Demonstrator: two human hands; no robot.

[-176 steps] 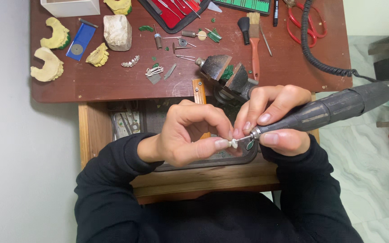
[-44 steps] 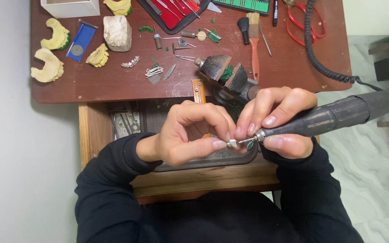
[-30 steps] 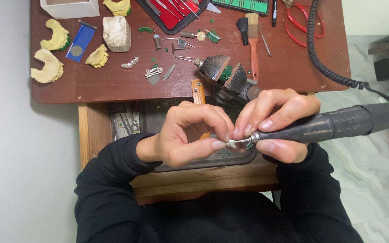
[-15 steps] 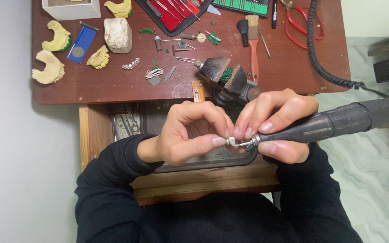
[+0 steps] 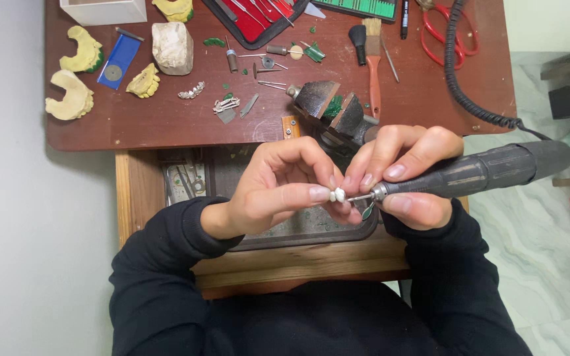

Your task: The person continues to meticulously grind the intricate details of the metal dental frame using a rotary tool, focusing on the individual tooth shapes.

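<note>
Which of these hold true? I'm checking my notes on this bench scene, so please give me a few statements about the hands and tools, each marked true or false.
1. The right hand holds a dark rotary handpiece. True.
2. The left hand pinches a small white piece. True.
3. The red-handled scissors lie in the drawer tray. False: they lie on the desk.
4. The handpiece's bit points away from the white piece. False: it points at it.

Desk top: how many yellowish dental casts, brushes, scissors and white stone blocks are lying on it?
Yellowish dental casts: 4
Brushes: 2
Red scissors: 1
White stone block: 1
Total: 8
</note>
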